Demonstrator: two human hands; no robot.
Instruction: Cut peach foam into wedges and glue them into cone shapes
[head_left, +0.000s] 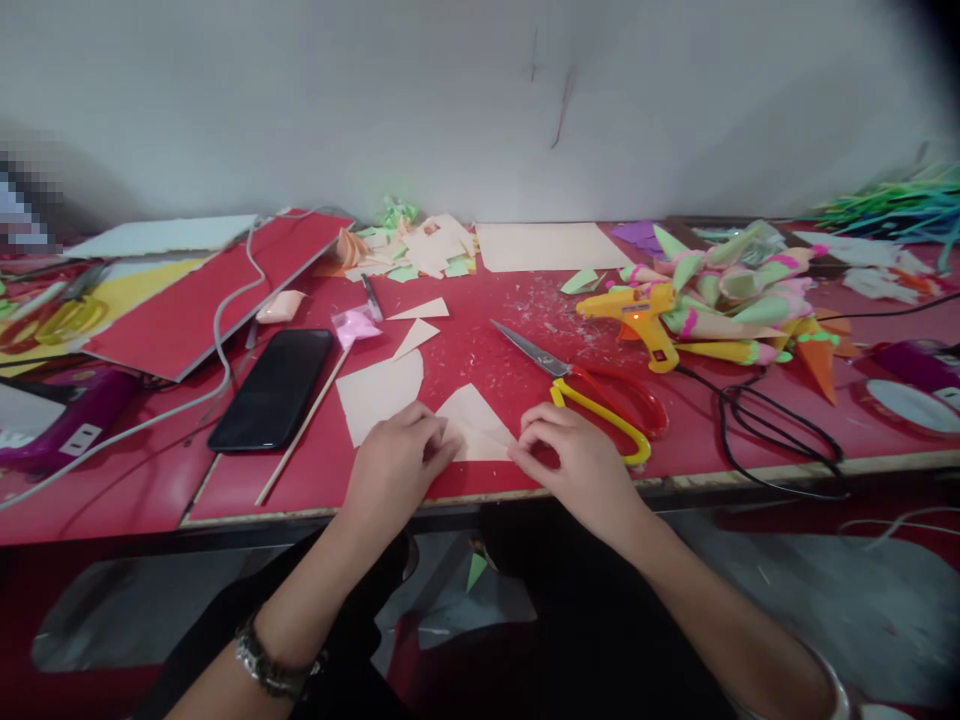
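Observation:
A small cream paper piece (pixel 474 425) lies on the red table (pixel 465 360) near its front edge. My left hand (pixel 397 462) rests on the paper's left side, fingers curled and pinching its edge. My right hand (pixel 574 462) pinches the paper's right corner with bent fingers. A larger cream paper sheet (pixel 379 395) lies just left of the held piece. Red and yellow scissors (pixel 592 392) lie shut right behind my right hand.
A black phone (pixel 272 388) and a wooden stick (pixel 304 425) lie to the left. A yellow glue gun (pixel 637 312) with a black cord (pixel 772 430) sits by a pile of paper cones (pixel 739 295). Paper scraps (pixel 420 250) and red boards (pixel 210 290) fill the back.

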